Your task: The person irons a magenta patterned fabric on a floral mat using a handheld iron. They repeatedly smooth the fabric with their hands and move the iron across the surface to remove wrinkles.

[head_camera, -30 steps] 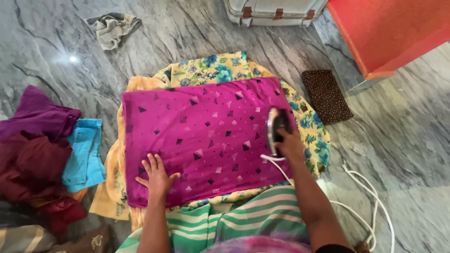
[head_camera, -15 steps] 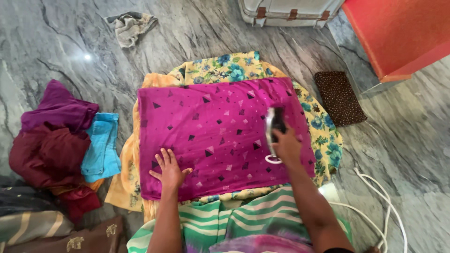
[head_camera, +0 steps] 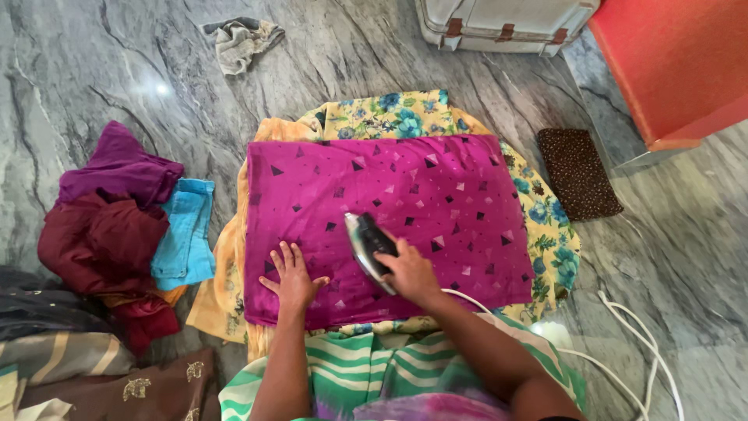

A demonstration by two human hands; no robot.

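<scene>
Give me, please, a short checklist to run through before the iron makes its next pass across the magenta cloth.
1. Right hand grips the iron by its handle: ok.
2. Left hand lies flat on the magenta cloth, apart from the iron: ok, though close.
3. Cloth ahead of the iron lies flat, with no folds: ok.
4. Floral sheet pads beneath the whole cloth: ok.
5. White cord trails clear to the right on the floor: ok.
6. Iron's heat: cannot tell.
</scene>
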